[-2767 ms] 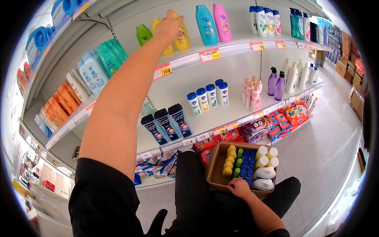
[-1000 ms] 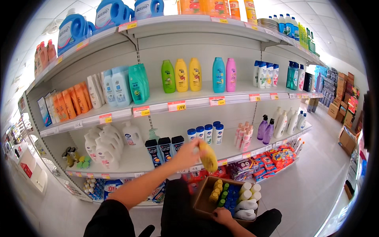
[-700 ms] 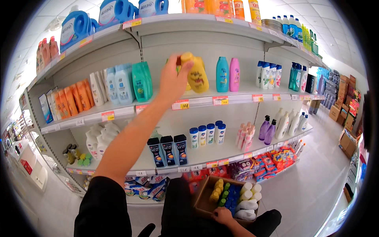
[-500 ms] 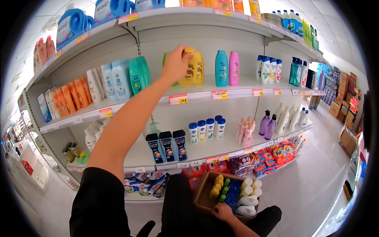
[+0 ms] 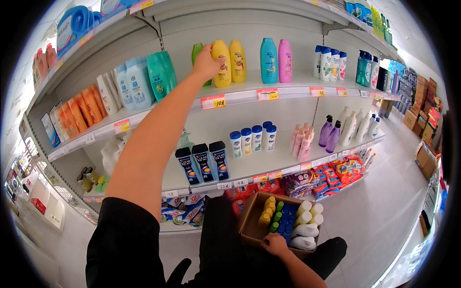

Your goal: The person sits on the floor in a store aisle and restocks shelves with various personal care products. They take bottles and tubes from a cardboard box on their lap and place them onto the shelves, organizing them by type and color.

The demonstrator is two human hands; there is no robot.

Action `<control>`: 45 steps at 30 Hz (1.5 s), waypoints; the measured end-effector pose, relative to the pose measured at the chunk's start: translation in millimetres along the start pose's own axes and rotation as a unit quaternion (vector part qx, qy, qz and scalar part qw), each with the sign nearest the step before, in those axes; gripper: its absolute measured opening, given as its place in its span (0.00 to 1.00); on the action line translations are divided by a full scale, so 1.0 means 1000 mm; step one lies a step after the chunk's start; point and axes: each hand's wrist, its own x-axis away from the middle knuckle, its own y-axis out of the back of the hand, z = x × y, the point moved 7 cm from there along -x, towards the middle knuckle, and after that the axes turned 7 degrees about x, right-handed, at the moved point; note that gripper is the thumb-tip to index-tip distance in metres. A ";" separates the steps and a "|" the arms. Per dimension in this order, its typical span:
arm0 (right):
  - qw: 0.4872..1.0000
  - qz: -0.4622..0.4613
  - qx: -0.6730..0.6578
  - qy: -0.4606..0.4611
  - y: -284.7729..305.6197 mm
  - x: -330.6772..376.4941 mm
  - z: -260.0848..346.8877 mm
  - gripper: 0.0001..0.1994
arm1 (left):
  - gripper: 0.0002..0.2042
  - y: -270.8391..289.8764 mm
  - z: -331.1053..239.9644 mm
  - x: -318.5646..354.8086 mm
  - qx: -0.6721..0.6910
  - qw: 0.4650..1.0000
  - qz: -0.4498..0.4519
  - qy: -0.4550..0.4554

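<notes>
On the middle shelf, my left hand (image 5: pixel 206 64) is wrapped around the left side of a yellow shampoo bottle (image 5: pixel 223 72), its thumb across the front. The bottle stands upright beside a matching yellow bottle (image 5: pixel 237 61). Partly hidden behind my hand is a green bottle (image 5: pixel 196 52). My right hand (image 5: pixel 276 245) grips the near edge of an open cardboard box (image 5: pixel 249 228) at my lap. Inside the box are yellow bottles (image 5: pixel 266 217), green-capped bottles (image 5: pixel 277 217), blue bottles (image 5: pixel 286 221) and white bottles (image 5: pixel 304 230).
Right of the yellow bottles stand a blue bottle (image 5: pixel 270 61) and a pink bottle (image 5: pixel 285 62). Green bottles (image 5: pixel 162 74) stand to their left. Dark blue bottles (image 5: pixel 204 162) occupy the shelf below. Detergent bags (image 5: pixel 300 185) lie at the bottom. Cartons (image 5: pixel 417 103) are stacked far right.
My left hand has shifted from the cap of the yellow bottle down to its left side. The view has tilted slightly downward. My right hand stays on the box edge.
</notes>
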 end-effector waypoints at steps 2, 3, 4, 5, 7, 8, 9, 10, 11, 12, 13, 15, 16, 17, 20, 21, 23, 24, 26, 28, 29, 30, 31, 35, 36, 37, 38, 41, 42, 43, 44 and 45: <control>1.000 0.001 0.008 -0.005 0.004 0.001 -0.001 0.11 | 0.29 -0.006 -0.001 0.012 0.048 0.997 0.013 0.061; 1.000 -0.004 0.011 -0.005 0.002 0.003 -0.003 0.11 | 0.28 -0.008 0.003 0.013 0.037 0.998 0.006 0.059; 1.000 -0.010 0.013 0.003 0.002 0.001 -0.001 0.10 | 0.28 -0.005 0.010 0.013 0.021 0.998 -0.006 0.055; 1.000 -0.011 0.007 0.006 0.002 -0.001 0.001 0.10 | 0.27 -0.006 0.019 0.012 0.007 0.999 -0.016 0.051; 1.000 -0.011 -0.005 0.010 0.002 -0.002 0.004 0.10 | 0.26 -0.008 0.038 0.010 0.046 0.996 0.003 0.072; 1.000 -0.006 -0.007 0.007 0.001 -0.003 0.003 0.10 | 0.26 -0.009 0.044 0.008 0.067 0.994 0.013 0.083; 1.000 -0.002 -0.010 0.005 0.000 -0.004 0.003 0.10 | 0.25 -0.009 0.050 0.007 0.027 0.996 0.012 0.089; 1.000 0.004 -0.010 -0.003 0.000 -0.001 -0.001 0.10 | 0.25 -0.014 0.047 0.014 -0.006 0.995 0.015 0.095; 1.000 -0.001 -0.010 -0.001 0.002 0.000 -0.001 0.10 | 0.24 -0.013 0.045 0.020 -0.044 0.994 0.018 0.101; 1.000 -0.006 -0.009 0.002 0.004 0.001 -0.001 0.10 | 0.24 -0.014 0.041 0.024 -0.057 0.992 0.036 0.111; 1.000 -0.009 -0.008 0.006 0.005 0.003 0.001 0.10 | 0.24 -0.013 0.038 0.029 -0.072 0.989 0.053 0.121; 1.000 -0.008 0.000 0.003 0.000 0.002 -0.002 0.10 | 0.25 -0.013 0.038 0.033 -0.100 0.983 0.068 0.138; 1.000 -0.006 0.005 0.004 0.000 0.002 0.000 0.10 | 0.25 -0.010 0.039 0.033 -0.116 0.980 0.065 0.147; 1.000 -0.007 0.007 0.007 0.001 0.002 0.002 0.10 | 0.26 -0.007 0.040 0.034 -0.132 0.977 0.061 0.156; 1.000 -0.010 0.017 0.010 0.003 0.001 0.006 0.10 | 0.29 -0.005 0.037 0.037 -0.182 0.957 0.067 0.218; 1.000 -0.011 0.021 0.008 0.002 0.002 0.006 0.10 | 0.29 -0.005 0.032 0.040 -0.188 0.955 0.062 0.222; 0.999 -0.016 0.030 0.008 0.002 0.002 0.004 0.10 | 0.29 -0.004 0.023 0.044 -0.197 0.952 0.052 0.229; 0.999 -0.019 0.035 0.011 0.002 0.003 0.003 0.10 | 0.29 -0.004 0.020 0.045 -0.194 0.953 0.051 0.229; 0.999 -0.022 0.038 0.013 0.002 0.004 0.004 0.11 | 0.28 -0.004 0.018 0.046 -0.191 0.954 0.052 0.226; 0.999 -0.021 0.038 0.015 0.003 0.004 0.005 0.11 | 0.28 -0.005 0.023 0.044 -0.197 0.959 0.038 0.199; 0.999 -0.015 0.038 0.016 0.002 0.003 0.006 0.11 | 0.29 -0.005 0.025 0.043 -0.201 0.962 0.032 0.184; 0.999 -0.009 0.039 0.016 0.002 0.003 0.007 0.11 | 0.28 -0.006 0.029 0.041 -0.200 0.961 0.033 0.186; 0.999 -0.003 0.039 0.016 0.003 0.002 0.008 0.11 | 0.28 -0.007 0.030 0.040 -0.199 0.961 0.034 0.187; 0.999 -0.002 0.034 0.007 0.006 0.002 0.011 0.11 | 0.24 -0.007 0.033 0.040 -0.207 0.961 0.028 0.181; 0.999 -0.007 0.037 0.012 0.004 0.000 0.010 0.11 | 0.23 -0.006 0.033 0.039 -0.200 0.962 0.028 0.181; 0.999 -0.010 0.042 0.014 0.003 0.002 0.008 0.11 | 0.21 -0.006 0.029 0.040 -0.191 0.964 0.031 0.183; 0.999 -0.012 0.042 0.018 0.002 0.003 0.008 0.11 | 0.19 -0.005 0.026 0.041 -0.181 0.965 0.033 0.184; 0.999 -0.017 0.040 0.023 0.006 0.001 0.005 0.10 | 0.13 0.002 -0.006 0.048 -0.140 0.982 -0.009 0.128; 0.999 -0.017 0.033 0.022 0.004 0.002 0.007 0.10 | 0.12 0.000 -0.016 0.050 -0.103 0.993 -0.043 0.035; 0.999 -0.017 0.026 0.019 0.004 0.001 0.008 0.10 | 0.11 0.000 -0.023 0.055 -0.062 0.993 -0.076 -0.058; 0.999 -0.024 0.033 0.026 0.006 -0.003 0.010 0.09 | 0.11 0.000 -0.032 0.062 -0.018 0.982 -0.108 -0.151; 0.999 -0.024 0.037 0.018 0.003 -0.001 0.005 0.09 | 0.10 -0.018 -0.042 0.081 -0.001 0.978 -0.096 -0.187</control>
